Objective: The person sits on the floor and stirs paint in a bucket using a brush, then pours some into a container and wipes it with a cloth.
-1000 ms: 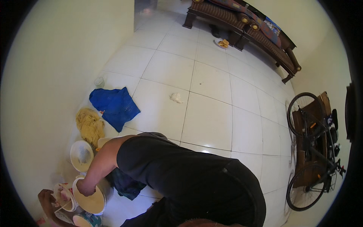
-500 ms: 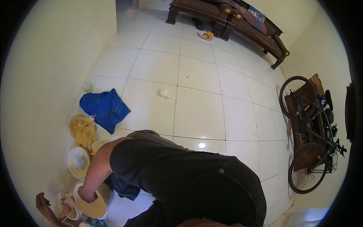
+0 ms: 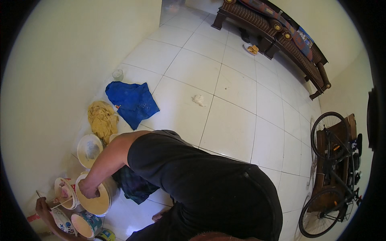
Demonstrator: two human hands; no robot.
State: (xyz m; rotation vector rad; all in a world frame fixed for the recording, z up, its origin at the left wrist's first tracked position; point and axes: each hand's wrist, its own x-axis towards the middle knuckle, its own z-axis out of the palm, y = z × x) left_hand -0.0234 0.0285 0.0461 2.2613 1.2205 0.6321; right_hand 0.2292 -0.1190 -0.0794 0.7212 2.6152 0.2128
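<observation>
My right hand (image 3: 89,189) reaches into a large white bucket (image 3: 108,207) holding a pale yellow-orange substance. Its fingers are curled, and whatever they grip is hidden. At the lower left, my left hand (image 3: 42,206) is closed around a thin pale stick (image 3: 62,203), which slants toward a smaller bucket (image 3: 72,205) with pinkish contents. A blue-patterned tub (image 3: 95,222) of peach-coloured substance stands below the large bucket. Above it is a white bucket (image 3: 79,157) with grey residue inside. My black-sleeved right arm (image 3: 193,168) spans much of the view.
Along the left wall lie a yellow cloth (image 3: 103,120), a blue cloth (image 3: 132,104) and a clear glass (image 3: 118,74). A white crumpled lump (image 3: 199,100) lies on the tiled floor. Beyond are a plate of food (image 3: 252,49), a dark sofa (image 3: 257,28) and a bicycle (image 3: 330,164).
The view has tilted and shifted, bringing the smaller containers at lower left further into the picture. My right hand stays in the large bucket. The stick at my left hand now shows more plainly.
</observation>
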